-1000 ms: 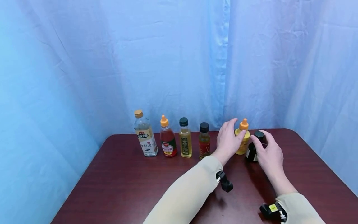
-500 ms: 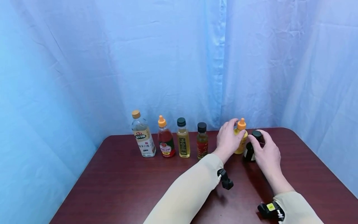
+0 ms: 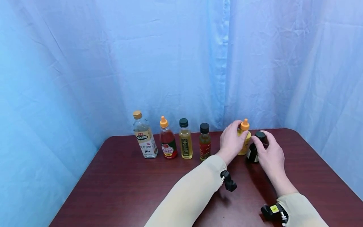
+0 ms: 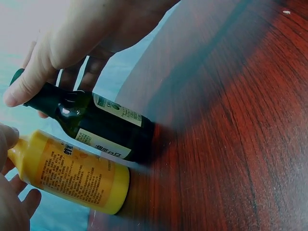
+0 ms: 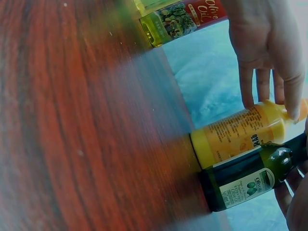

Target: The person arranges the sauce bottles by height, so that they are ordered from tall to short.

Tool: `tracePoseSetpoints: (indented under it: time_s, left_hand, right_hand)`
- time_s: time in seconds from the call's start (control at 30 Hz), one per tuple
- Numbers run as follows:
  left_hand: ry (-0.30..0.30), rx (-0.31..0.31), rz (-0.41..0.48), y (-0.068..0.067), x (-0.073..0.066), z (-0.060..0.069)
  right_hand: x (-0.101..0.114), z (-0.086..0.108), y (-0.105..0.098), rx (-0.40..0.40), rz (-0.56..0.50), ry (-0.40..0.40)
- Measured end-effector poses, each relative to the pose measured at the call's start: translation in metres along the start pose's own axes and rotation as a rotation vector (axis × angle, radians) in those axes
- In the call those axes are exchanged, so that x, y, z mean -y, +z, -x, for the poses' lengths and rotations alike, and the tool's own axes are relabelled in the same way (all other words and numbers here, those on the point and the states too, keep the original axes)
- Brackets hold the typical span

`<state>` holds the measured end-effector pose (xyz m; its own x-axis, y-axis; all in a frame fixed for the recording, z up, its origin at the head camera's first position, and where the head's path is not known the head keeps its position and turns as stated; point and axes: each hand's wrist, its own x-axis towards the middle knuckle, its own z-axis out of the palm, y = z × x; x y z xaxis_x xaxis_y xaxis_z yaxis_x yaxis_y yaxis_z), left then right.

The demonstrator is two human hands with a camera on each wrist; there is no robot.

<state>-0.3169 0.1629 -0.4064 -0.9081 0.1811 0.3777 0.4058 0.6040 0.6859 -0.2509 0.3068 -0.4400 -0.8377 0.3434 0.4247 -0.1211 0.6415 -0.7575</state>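
In the head view my left hand [image 3: 231, 140] pinches the upper part of a yellow squeeze bottle [image 3: 245, 148] with an orange nozzle cap. Its thumb lies near the bottle's neck, with fingers behind, as the right wrist view shows. Just to the right, my right hand [image 3: 271, 155] grips the neck of a dark green olive oil bottle [image 3: 251, 154] with a dark cap. The left wrist view shows the thumb across that neck, above pale labels. Both bottles stand upright side by side on the table, their bases at its surface. The far fingers of both hands are partly hidden.
Left of my hands stands a row: a red-labelled olive oil bottle [image 3: 205, 146], a slim yellow oil bottle [image 3: 186, 145], a red sauce bottle [image 3: 168, 143] and a clear white vinegar bottle [image 3: 146, 140]. A pale blue curtain [image 3: 170, 63] hangs behind the dark red table [image 3: 127, 189].
My left hand has shifted slightly right relative to the yellow squeeze bottle, closing onto it. The right hand stays at the dark bottle's neck. The head view has turned a little to the right.
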Motion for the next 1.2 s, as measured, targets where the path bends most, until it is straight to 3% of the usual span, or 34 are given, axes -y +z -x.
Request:
tracePoseSetpoints:
  time_s: [0.2, 0.4, 1.07, 1.2]
  left_hand:
    - [0.059, 0.009, -0.036, -0.003, 0.002, 0.006]
    - [0.116, -0.020, -0.056, -0.014, 0.003, 0.015]
    - [0.131, -0.018, 0.093, -0.046, 0.011, 0.057]
    - [0.126, -0.037, 0.076, -0.050, 0.013, 0.063]
  right_hand:
    - [0.000, 0.000, 0.000, 0.006, 0.001, 0.000]
    - [0.003, -0.001, 0.000, 0.013, 0.000, -0.002]
    - [0.000, 0.002, -0.001, 0.016, 0.000, 0.022]
    - [0.001, 0.001, -0.001, 0.019, -0.003, 0.024]
